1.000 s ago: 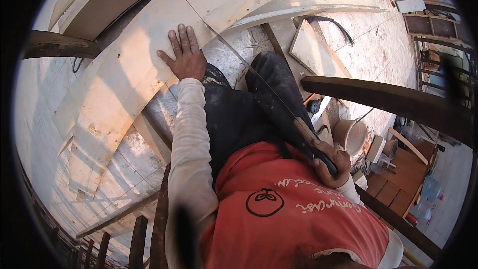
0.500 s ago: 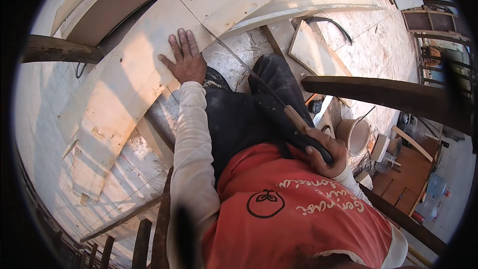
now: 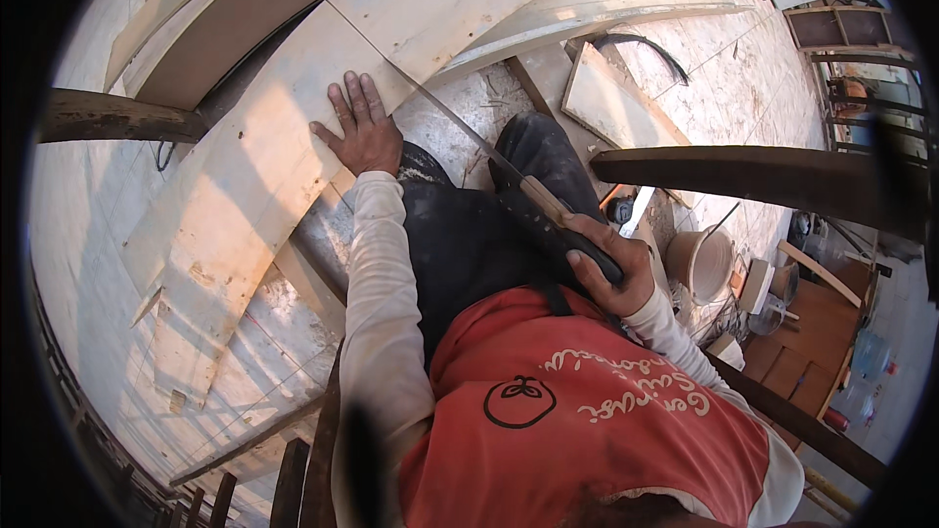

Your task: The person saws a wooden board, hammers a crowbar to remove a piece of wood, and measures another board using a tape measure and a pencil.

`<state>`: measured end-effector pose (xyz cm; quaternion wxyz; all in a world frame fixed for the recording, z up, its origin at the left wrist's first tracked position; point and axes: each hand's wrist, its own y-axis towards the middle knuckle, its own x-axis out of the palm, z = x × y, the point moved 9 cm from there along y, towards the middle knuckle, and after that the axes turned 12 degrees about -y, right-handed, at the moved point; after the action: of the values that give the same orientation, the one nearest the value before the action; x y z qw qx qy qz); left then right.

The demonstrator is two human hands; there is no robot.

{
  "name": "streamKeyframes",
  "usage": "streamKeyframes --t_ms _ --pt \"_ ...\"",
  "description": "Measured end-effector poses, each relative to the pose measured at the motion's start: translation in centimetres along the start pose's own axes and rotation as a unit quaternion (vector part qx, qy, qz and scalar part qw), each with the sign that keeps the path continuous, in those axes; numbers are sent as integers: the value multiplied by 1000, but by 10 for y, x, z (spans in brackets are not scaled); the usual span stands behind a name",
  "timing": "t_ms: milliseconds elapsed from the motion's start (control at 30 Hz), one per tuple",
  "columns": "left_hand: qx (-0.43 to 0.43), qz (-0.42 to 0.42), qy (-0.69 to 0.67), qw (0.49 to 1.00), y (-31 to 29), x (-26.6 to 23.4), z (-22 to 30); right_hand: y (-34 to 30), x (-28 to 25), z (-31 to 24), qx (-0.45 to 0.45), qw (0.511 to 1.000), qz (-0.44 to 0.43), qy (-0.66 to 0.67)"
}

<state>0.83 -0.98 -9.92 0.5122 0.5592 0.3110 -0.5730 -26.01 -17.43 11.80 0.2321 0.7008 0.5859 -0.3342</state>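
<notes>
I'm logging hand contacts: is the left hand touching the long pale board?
Touching. The head view shows the left hand laid palm-down on the long pale board.

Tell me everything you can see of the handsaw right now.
The handsaw has a long, thin, grey, metal-looking blade, a light brown, wood-looking section behind it and a dark grip. The right hand is closed around the grip. The saw slants up and left from there, over the dark trousers, and the blade reaches the edge of the pale board, in line with a thin dark line across it. Its teeth and tip I cannot make out.
</notes>
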Motion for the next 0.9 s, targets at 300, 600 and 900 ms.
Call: streamKeyframes --t_ms 300,600,900 --pt "24 8 67 997 6 -7 22 89 45 14 -39 999 32 20" --pt "-4 -27 89 996 -4 -7 12 -75 -29 13 -26 999 2 -20" --pt "9 4 -17 1000 7 -10 14 115 55 1 -74 995 57 20"
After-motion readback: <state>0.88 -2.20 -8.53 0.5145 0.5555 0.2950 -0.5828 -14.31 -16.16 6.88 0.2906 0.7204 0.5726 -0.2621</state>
